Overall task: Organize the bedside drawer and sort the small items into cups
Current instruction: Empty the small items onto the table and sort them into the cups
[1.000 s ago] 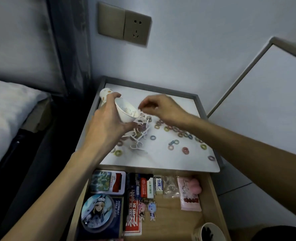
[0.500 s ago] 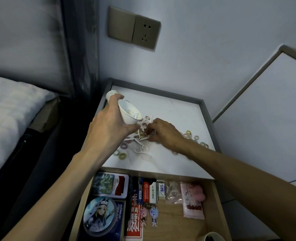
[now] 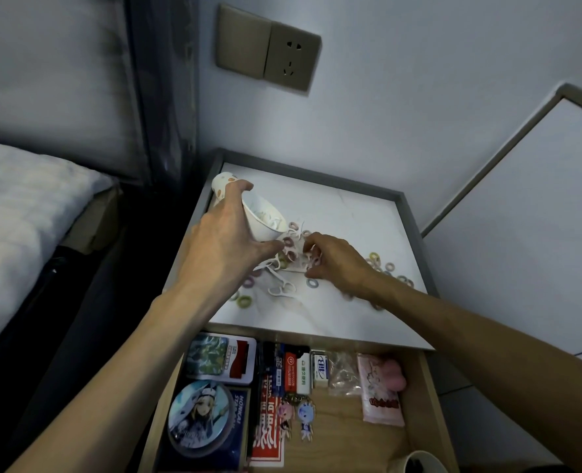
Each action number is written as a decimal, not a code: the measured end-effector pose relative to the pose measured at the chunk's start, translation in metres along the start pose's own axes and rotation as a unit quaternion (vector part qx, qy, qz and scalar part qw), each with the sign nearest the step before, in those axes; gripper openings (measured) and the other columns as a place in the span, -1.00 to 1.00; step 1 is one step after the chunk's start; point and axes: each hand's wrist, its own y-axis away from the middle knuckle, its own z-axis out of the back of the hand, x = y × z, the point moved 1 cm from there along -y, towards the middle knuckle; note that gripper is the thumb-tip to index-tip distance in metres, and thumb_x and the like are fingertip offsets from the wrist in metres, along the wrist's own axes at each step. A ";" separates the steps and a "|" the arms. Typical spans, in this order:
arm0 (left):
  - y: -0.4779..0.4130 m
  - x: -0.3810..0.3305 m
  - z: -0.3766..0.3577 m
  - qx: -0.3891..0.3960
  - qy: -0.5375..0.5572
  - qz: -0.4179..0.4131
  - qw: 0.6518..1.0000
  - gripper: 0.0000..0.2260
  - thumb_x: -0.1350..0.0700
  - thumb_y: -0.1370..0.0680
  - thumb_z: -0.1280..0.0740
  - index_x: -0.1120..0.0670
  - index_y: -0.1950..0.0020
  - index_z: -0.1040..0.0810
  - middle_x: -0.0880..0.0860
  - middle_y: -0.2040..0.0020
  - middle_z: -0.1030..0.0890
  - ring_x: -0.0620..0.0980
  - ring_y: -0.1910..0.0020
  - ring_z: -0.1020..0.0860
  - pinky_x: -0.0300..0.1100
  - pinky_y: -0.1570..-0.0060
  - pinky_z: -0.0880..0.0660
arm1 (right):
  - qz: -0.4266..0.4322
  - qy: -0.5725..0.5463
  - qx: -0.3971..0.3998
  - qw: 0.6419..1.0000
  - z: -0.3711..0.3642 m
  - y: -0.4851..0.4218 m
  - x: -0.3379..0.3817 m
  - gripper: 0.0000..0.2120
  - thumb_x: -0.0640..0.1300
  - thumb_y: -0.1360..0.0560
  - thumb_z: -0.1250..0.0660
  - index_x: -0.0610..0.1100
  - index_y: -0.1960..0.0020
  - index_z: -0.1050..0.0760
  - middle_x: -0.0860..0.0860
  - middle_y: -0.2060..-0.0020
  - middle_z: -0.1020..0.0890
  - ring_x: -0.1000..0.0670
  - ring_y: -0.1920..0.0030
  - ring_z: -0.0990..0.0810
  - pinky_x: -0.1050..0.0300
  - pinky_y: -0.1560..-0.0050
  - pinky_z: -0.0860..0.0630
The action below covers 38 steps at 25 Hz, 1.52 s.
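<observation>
Spotted cup [image 3: 224,186]: gripped, tilted, by left hand [image 3: 228,244] — white picks [image 3: 269,220] are held inside.
Right hand [image 3: 334,264]: white picks are pinched.
Cups: two — second cup [image 3: 419,454] is seen at the bottom edge.

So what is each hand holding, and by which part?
Left hand grips the tilted white cup around its side wall. Right hand pinches a white plastic piece from the pile; which part is unclear.

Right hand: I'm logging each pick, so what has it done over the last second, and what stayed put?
The right hand dropped from the rim of the cup down to the white pieces on the tabletop, and its fingers now close on some. The left hand kept its grip on the tilted cup; the coloured rings and open drawer stayed.
</observation>
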 end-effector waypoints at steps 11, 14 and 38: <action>0.002 -0.003 0.001 0.003 0.006 -0.002 1.000 -0.24 -0.06 -0.36 -0.58 -0.01 -0.44 -0.26 0.08 -0.23 -0.58 0.11 -0.17 -0.56 0.03 -0.12 -0.52 | -0.069 -0.159 -0.069 0.982 0.017 0.011 -0.025 -0.89 -0.26 -0.51 -0.42 -0.17 -0.01 -0.69 0.00 0.14 -0.70 0.11 0.20 -0.66 0.36 0.13 -0.56; 0.003 -0.006 0.001 0.004 0.006 -0.003 1.000 -0.24 -0.06 -0.37 -0.57 -0.01 -0.44 -0.26 0.07 -0.23 -0.57 0.11 -0.15 -0.56 0.03 -0.12 -0.52 | -0.081 -0.237 -0.073 0.965 0.025 0.016 -0.025 -0.87 -0.29 -0.50 -0.43 -0.21 -0.04 -0.68 -0.05 0.21 -0.72 0.08 0.28 -0.69 0.30 0.17 -0.60; 0.004 -0.006 -0.001 0.010 0.001 -0.006 1.000 -0.27 -0.08 -0.39 -0.55 -0.01 -0.44 -0.26 0.08 -0.20 -0.57 0.10 -0.08 -0.55 -0.14 0.06 -0.41 | -0.099 0.012 0.028 0.995 0.005 0.002 0.007 -0.79 -0.11 -0.43 -0.52 -0.01 0.22 -0.48 0.02 0.21 -0.63 -0.04 0.11 -0.63 0.06 0.04 -0.55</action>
